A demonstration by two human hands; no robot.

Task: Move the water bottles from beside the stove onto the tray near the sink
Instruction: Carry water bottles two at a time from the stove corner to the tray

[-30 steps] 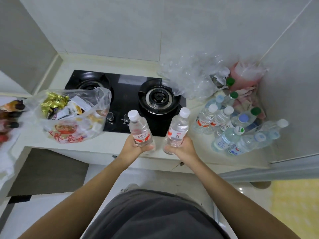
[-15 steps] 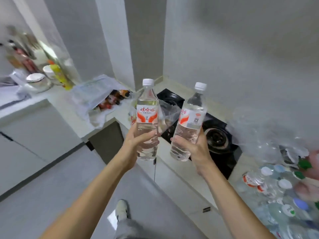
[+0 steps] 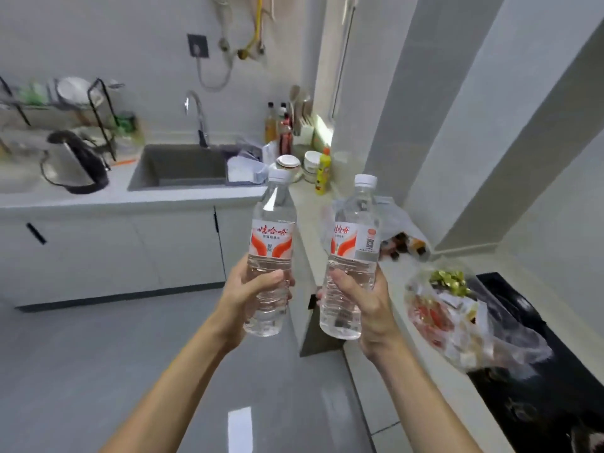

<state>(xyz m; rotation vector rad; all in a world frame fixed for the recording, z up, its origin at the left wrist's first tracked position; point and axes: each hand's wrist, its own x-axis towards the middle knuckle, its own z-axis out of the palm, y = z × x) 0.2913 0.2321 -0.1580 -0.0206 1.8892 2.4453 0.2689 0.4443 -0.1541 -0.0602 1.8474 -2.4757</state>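
I hold two clear water bottles upright in mid-air over the floor, each with a white cap and a red-and-white label. My left hand grips the lower body of the left bottle. My right hand grips the lower body of the right bottle. The grey sink lies ahead on the far counter, under a curved tap. A tray-like thing with plastic on it sits just right of the sink, blurred. The black stove is at the lower right; the other bottles are out of view.
A dark kettle and a dish rack stand left of the sink. Bowls, a yellow bottle and sauce bottles crowd the corner. A plastic bag of snacks lies beside the stove. The grey floor stretches below.
The view has swung left from the stove toward the sink counter. Both hands have lifted the bottles off the counter and carried them along, held upright.
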